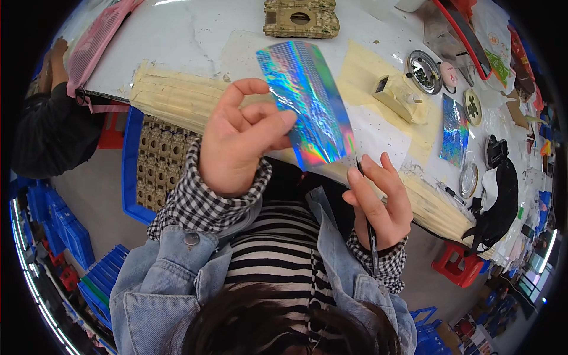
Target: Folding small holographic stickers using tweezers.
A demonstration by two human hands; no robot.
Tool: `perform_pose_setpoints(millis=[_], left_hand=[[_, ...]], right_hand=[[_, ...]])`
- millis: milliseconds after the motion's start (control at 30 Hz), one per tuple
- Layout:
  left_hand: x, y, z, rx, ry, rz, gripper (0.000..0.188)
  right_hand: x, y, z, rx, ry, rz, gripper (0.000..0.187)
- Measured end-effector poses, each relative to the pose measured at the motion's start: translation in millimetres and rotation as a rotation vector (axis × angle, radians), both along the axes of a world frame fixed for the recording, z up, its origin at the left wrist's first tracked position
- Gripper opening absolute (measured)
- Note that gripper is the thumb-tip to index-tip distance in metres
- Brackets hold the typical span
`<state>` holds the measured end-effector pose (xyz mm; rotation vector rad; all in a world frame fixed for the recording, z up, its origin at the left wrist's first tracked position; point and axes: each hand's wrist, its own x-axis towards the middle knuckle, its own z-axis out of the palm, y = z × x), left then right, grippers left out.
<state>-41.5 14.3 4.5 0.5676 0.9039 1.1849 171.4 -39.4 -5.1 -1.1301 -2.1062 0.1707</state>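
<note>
My left hand [236, 142] pinches a shiny holographic sheet [310, 100] by its left edge, between thumb and fingers. The sheet is raised above the table edge and carries rows of small marks. A thin black pen-like tool [372, 242] lies in my right hand [383, 204], gripped between thumb and fingers. Its narrow tip points up beside the sheet's lower right corner; whether they touch I cannot tell. The tool's exact kind is unclear. On the table to the right lies a second holographic sheet [454, 130].
Camouflage model tank hulls [300, 25] sit at the far edge. A tape-covered block [399, 97] stands near a metal dish [424, 71] of small dark parts. Lower left, a blue crate [128, 177] holds more hulls. A black bag [502, 201] lies right; another person's arm [56, 130] shows left.
</note>
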Motion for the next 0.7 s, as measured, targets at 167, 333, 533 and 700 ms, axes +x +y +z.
perform_pose_setpoints(millis=[167,333,533,700], left_hand=[[-24.4,8.6,-6.6,0.03,-0.014,0.074,0.041],[-32.2,10.3,-10.0,0.043,-0.018,0.1,0.041],[-32.7,10.3,-10.5,0.02,-0.017,0.079,0.042],[-31.9,9.9,-11.5,0.043,-0.046,0.067,0.041]], right_hand=[[-8.1,10.8,-14.3,0.035,-0.13,-0.088,0.036],[-13.6,18.8,-17.1,0.033,-0.212,-0.096,0.032],[-19.0,23.8,-14.2,0.019,-0.332,-0.093,0.029],[-21.7,25.7,1.3,-0.032,-0.458,-0.052,0.022]])
